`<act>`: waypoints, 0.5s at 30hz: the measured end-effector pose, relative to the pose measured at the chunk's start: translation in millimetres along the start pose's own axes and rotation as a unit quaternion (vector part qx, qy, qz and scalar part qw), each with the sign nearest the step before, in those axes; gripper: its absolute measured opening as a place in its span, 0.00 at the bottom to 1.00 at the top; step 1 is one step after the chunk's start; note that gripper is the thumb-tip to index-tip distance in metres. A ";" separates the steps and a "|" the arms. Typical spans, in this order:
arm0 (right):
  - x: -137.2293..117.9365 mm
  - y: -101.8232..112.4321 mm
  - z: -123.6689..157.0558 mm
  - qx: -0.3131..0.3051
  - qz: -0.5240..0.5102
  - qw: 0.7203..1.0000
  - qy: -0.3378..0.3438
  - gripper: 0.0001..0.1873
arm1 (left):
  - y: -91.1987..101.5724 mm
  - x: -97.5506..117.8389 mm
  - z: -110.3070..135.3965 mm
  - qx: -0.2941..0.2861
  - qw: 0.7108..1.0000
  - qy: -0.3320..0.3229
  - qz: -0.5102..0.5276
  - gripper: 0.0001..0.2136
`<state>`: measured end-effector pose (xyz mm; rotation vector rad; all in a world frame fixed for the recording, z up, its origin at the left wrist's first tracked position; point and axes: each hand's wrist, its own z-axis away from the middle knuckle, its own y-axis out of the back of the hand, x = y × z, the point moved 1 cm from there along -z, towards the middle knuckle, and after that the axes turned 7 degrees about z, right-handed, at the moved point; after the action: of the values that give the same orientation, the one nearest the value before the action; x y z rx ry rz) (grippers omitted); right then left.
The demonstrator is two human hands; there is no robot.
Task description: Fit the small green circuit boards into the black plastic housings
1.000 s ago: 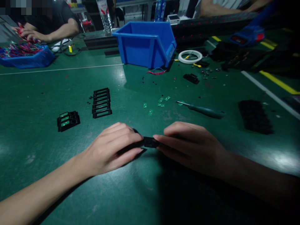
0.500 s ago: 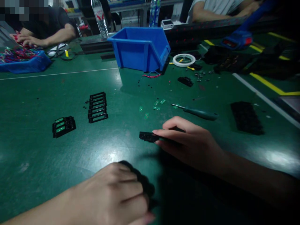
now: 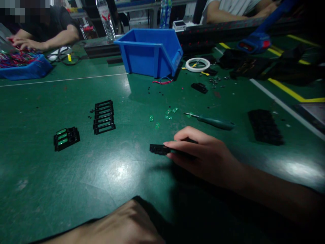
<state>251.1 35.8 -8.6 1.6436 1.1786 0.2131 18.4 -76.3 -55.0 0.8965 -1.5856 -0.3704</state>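
And here, just above the middle of the counter (image 3: 76,183), the right hand (image 3: 208,154) is pinching a slim black part (image 3: 156,149) between its fingertips, one above and one below. The part is pointing its bare end to the left, its long axis running roughly sideways across the view, and its narrow, notched edge is facing the camera. Beyond it, the small green boards (image 3: 151,118) are lying loose, and the screwdriver (image 3: 215,122) is pointing its tip leftward, towards them.

Now for what's hiding! The fingers are covering the part's right-hand stretch, so where it is ending in there, nobody can tell; shadow is swallowing the palm side too. Whether the part is touching the counter is hard to judge. Down at the bottom edge, the left hand (image 3: 129,220) is showing only its back, the frame cutting off the rest; its fingers are out of sight, so whether they are spread, pressed together or gripping anything, I cannot tell. Over on the right, the dark block (image 3: 265,127) is sinking into gloom, its details blurring away.
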 end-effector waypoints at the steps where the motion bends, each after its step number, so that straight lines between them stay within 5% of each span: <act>1: 0.1 -0.1 -0.1 -0.001 0.000 1.000 -0.001 0.08 | 2.2 0.5 0.3 0.000 1.000 -0.001 0.004 0.19; 15: 0.6 0.5 1.3 -0.010 -0.010 1.000 -0.019 0.10 | 4.9 -0.4 -8.0 0.004 0.999 -0.001 0.045 0.14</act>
<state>252.5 35.5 -9.0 1.6114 1.1600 0.1787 24.2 -70.8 -50.0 0.8277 -1.6234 -0.3018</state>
